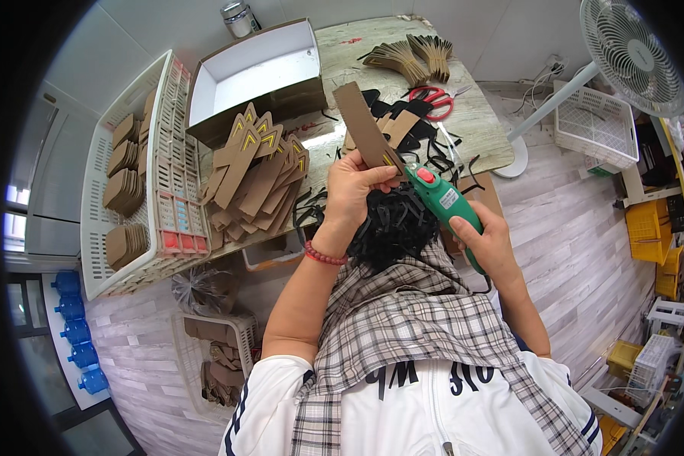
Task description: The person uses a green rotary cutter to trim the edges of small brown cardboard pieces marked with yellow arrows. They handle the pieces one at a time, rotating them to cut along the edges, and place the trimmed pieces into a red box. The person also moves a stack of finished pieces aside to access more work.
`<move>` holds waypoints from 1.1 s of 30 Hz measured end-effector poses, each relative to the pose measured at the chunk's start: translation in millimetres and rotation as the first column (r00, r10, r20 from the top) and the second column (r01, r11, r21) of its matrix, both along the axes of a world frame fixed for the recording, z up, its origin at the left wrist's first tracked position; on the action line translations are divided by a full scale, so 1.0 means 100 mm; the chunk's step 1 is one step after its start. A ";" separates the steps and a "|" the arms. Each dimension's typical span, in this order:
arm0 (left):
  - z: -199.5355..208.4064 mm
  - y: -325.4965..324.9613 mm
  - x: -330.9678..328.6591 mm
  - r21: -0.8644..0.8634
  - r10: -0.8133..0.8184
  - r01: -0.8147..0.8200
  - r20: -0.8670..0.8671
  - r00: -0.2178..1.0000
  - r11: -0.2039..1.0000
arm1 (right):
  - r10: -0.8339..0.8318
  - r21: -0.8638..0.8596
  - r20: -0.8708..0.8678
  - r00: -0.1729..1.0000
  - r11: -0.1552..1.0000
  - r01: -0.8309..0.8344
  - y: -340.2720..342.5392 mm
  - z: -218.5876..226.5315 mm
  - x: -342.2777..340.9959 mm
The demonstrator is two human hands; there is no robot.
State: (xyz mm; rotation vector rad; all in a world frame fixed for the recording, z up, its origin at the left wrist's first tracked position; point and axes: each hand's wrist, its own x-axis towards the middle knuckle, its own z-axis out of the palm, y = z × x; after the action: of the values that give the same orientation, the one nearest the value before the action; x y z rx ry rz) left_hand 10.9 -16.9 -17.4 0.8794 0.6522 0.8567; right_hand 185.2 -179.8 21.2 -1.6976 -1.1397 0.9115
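Pinching a brown strip [359,118] near its lower end, the person's left hand [349,190] holds it tilted above the counter [482,129]; the right hand [488,242] is wrapped around a green power tool [442,199], its tip at that end, though contact is hard to make out; black scraps [395,239] lie below; more strips [254,178] are piled leftward, beside a white crate [148,264].

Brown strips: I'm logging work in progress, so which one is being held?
The brown strip in the left hand, beside the green tool; the heaped strips lie unheld.
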 end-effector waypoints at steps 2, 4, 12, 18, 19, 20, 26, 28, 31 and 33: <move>-0.01 -0.01 0.01 0.000 -0.012 0.012 -0.006 1.000 1.000 | -0.008 -0.001 0.000 1.000 1.000 0.008 0.01 0.00 0.00; -0.06 0.00 0.01 0.015 -0.020 0.020 -0.011 1.000 1.000 | -0.016 -0.004 -0.006 1.000 1.000 0.016 0.03 -0.01 -0.02; -0.14 -0.06 -0.04 0.011 0.065 -0.065 0.011 0.998 0.998 | -0.046 0.013 0.007 0.999 0.999 0.046 0.16 0.04 -0.11; 0.04 0.53 -0.62 -0.065 0.523 -0.521 0.193 0.830 0.851 | -0.121 0.018 -0.123 0.985 0.992 0.124 0.08 -0.06 -0.06; 0.02 0.65 -0.73 -0.126 0.545 -0.531 0.216 0.810 0.838 | -0.124 0.002 -0.124 0.984 0.992 0.125 0.07 -0.08 -0.05; -0.02 0.72 -0.73 -0.221 0.564 -0.522 0.215 0.798 0.824 | -0.129 -0.014 -0.125 0.984 0.992 0.128 0.05 -0.09 -0.04; -0.43 0.89 0.11 0.177 0.471 -0.440 -0.220 0.854 0.880 | -0.144 -0.014 -0.148 0.978 0.990 0.144 0.01 -0.25 0.06; -0.86 1.23 0.37 0.721 0.680 -0.230 -0.427 0.596 0.654 | -0.145 -0.013 -0.130 0.981 0.989 0.144 0.01 -0.26 0.08; -0.88 1.37 0.71 0.797 0.742 0.061 -0.585 0.326 0.601 | -0.171 0.000 -0.143 0.975 0.985 0.172 -0.01 -0.25 0.12; -0.95 1.51 0.78 0.773 0.720 0.131 -0.629 0.295 0.621 | -0.184 0.004 -0.138 0.973 0.983 0.186 -0.02 -0.26 0.15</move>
State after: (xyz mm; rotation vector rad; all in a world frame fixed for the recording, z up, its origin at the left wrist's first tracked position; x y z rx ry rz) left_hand 89.0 133.8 -112.7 2.1310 1.6567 0.9496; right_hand 200.1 -182.1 -4.7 -1.6691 -0.8798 0.8844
